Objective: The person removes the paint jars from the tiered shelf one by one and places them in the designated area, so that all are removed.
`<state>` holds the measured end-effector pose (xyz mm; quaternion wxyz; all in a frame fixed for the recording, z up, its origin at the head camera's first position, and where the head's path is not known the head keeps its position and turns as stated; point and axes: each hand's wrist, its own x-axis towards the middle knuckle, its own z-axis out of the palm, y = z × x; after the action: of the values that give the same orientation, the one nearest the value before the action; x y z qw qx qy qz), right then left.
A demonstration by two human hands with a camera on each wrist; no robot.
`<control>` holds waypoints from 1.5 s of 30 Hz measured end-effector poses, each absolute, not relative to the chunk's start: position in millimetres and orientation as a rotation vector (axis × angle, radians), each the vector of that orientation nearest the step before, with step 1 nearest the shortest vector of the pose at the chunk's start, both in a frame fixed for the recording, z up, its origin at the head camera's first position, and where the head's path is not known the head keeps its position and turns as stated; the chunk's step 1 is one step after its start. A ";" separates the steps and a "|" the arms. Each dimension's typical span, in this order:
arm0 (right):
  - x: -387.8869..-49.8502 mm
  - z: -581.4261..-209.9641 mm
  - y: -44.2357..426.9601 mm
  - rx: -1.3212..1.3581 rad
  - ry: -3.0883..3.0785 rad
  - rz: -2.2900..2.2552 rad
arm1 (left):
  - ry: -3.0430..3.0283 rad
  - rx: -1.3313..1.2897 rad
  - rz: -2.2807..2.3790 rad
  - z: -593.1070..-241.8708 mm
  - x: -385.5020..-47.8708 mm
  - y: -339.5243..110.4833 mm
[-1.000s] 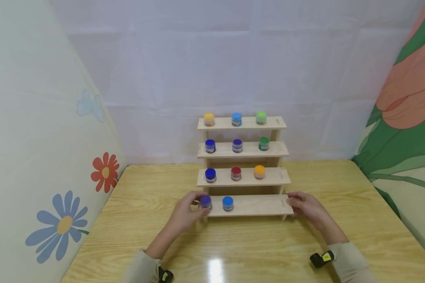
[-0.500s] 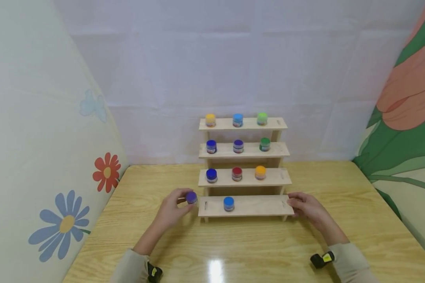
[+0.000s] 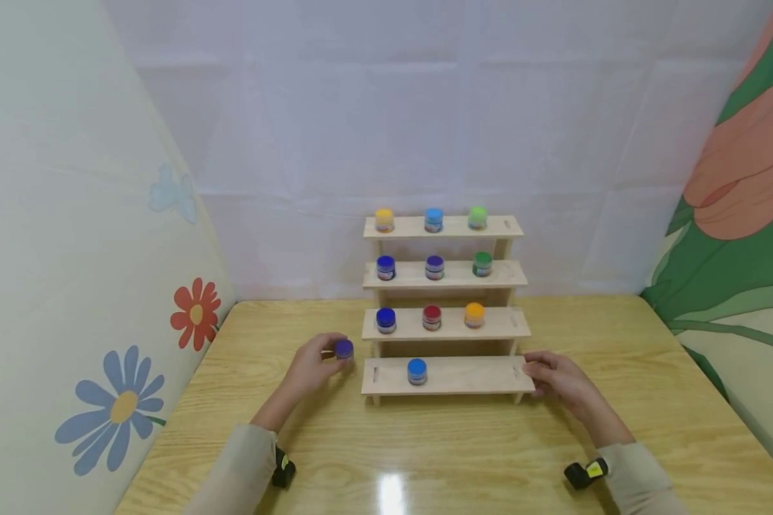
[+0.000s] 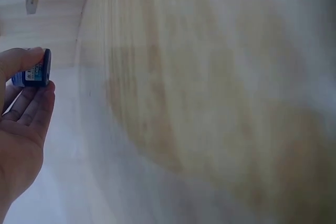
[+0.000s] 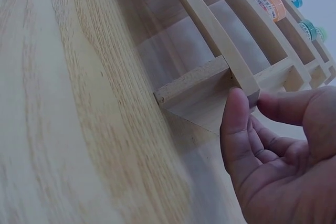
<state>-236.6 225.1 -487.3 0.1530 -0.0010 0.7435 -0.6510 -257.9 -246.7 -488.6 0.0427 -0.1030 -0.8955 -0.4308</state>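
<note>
Small round jar with purple lid (image 3: pixel 344 350) is held by the left hand (image 3: pixel 312 365), just left of the lowest tier of a pale wooden four-tier display rack (image 3: pixel 470 373) and apart from it. Whether its base is touched by the wood-grain counter (image 3: pixel 451 450) cannot be told.

Handling, as judged: jar probably light, stiff-walled and smooth, so a little slippery if fingers are damp; not readily crushed, but easily tipped if set down off level. Best taken by opposite sides of the body, just under the lid, with the lid left uncovered. Rack judged stiff yet light enough to be shifted by a knock; best steadied by a board end.

Left hand: jar is pinched between thumb and fingers, the label partly exposed in the left wrist view. Forearm is extended from the near left, angled far and rightward.

Right hand (image 3: pixel 557 375): right end of the lowest board is pinched between thumb and forefinger, the other fingers being bent beneath. Forearm is angled from the near right, far and leftward. Beige sleeves (image 3: pixel 638 476) are worn on both arms.

On the lowest tier a bright-blue-lidded jar (image 3: pixel 416 371) is seen, left of the middle. Three jars are carried by each higher tier; on the second, dark-blue (image 3: pixel 386 320), red (image 3: pixel 431 317) and orange (image 3: pixel 474 315) lids are noted, left to right.
</note>
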 end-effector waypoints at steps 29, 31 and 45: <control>-240.4 -489.8 227.6 -0.001 2.075 -1.884 | -2.882 -0.209 -1.187 -498.1 -309.7 -249.4; -240.9 -489.9 227.6 0.008 2.076 -1.881 | -2.878 -0.212 -1.176 -498.4 -310.9 -248.6; -241.7 -490.3 228.9 0.015 2.051 -1.893 | -2.819 -0.245 -1.298 -469.4 -294.5 -251.3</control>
<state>-241.7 228.9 -490.3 0.1746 0.0054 0.7235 -0.6678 -294.5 -251.3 -469.4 0.0143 -0.0786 -0.9054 -0.4169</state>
